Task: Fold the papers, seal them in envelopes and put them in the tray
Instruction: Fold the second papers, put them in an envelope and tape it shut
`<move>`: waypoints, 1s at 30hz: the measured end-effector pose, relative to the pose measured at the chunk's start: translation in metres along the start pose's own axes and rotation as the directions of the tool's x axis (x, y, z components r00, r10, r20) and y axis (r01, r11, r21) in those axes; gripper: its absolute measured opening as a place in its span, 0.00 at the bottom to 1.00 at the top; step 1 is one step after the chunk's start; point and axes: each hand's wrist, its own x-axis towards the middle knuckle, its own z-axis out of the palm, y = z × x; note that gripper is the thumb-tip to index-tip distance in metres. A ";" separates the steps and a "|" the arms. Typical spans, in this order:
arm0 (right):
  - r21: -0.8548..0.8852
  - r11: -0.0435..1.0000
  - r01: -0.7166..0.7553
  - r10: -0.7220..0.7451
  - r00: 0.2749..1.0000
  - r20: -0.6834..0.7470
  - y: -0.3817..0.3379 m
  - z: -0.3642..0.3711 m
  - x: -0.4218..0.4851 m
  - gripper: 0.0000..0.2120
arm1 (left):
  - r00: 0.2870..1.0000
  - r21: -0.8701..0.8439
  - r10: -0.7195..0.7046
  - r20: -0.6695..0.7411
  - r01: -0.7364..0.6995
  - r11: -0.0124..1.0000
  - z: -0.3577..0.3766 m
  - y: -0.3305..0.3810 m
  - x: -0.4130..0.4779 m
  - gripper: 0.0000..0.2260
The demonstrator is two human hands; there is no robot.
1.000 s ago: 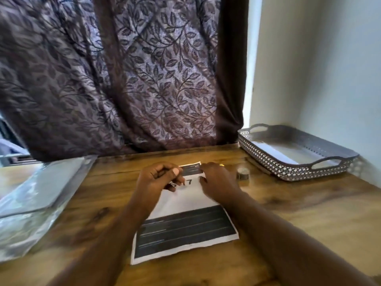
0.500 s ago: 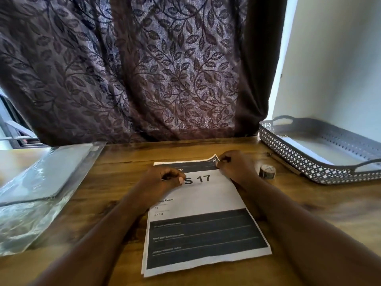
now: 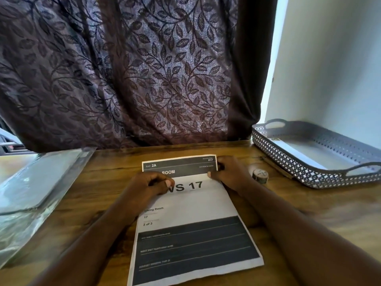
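A printed paper (image 3: 191, 205) with dark bands and "17" in large type lies flat on the wooden table (image 3: 309, 213) in front of me. My left hand (image 3: 148, 186) rests curled on its upper left part, fingers pinching the sheet. My right hand (image 3: 228, 174) grips the paper's upper right edge, thumb on top. The grey perforated tray (image 3: 305, 172) with handles stands at the right, with a white envelope (image 3: 309, 153) lying inside it.
A clear plastic sleeve holding envelopes (image 3: 35, 186) lies at the left. A small tape roll (image 3: 260, 176) sits between my right hand and the tray. A leaf-patterned curtain (image 3: 134, 69) hangs behind the table; a white wall is at right.
The paper's top strip now lies flatter and fully shows its header. Both hands stay on the upper part, my right hand shifted slightly. The camera has moved closer.
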 end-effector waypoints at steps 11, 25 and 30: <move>0.657 0.754 -0.028 0.095 0.993 -0.067 0.003 -0.010 -0.001 0.09 | 0.876 -0.136 -0.041 -0.481 -0.029 0.990 -0.012 0.002 0.004 0.15; 0.785 0.605 -0.132 0.063 0.991 0.118 0.007 -0.014 -0.001 0.13 | 0.936 -0.394 -0.140 -0.322 0.002 0.919 -0.009 0.006 0.003 0.05; 0.801 0.572 -0.178 0.121 0.984 0.132 0.012 -0.017 0.000 0.12 | 0.953 -0.434 -0.178 -0.246 0.056 0.899 -0.009 0.011 0.000 0.06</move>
